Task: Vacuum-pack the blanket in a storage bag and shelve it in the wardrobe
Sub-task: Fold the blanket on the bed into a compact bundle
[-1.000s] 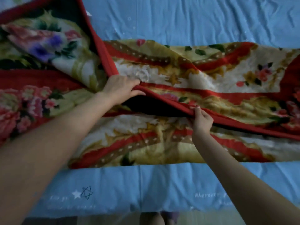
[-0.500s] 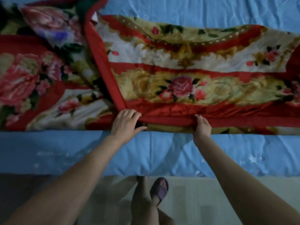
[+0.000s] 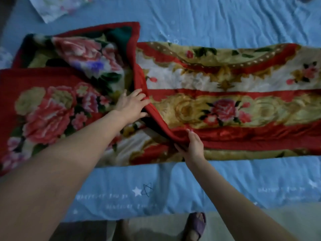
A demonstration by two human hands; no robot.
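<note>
Head view looks down over a bed [image 3: 225, 20] with a blue sheet, and the blanket [image 3: 225, 105], a thick floral one bound in red, lies across it as a long band running left to right, its long axis square to the person's reach. Both arms stretch forward from the near edge of the bed, so the blanket sits straight ahead of them, within easy grasp.

Left hand [image 3: 132, 106] has its fingers curled over the red bound edge [image 3: 139, 75] where one layer laps over another, roughly at the middle of the band; the thumb seems tucked under that edge. Right hand [image 3: 194, 145] is nearer the person and lower, pinching the same red edge close to the front of the band, thumb below and fingers on top. Both hands hold the blanket; neither is free.

From here I'd judge the folding isn't finished: the portion to the left looks rumpled and doubled, the portion to the right flat. That gripped edge runs away from the person, so the next fold probably carries it sideways along the band.

No storage bag that I can pick out. A pale printed cloth [image 3: 57, 6] lies at the far left corner, and a purple slipper [image 3: 196, 225] shows on the floor below.
</note>
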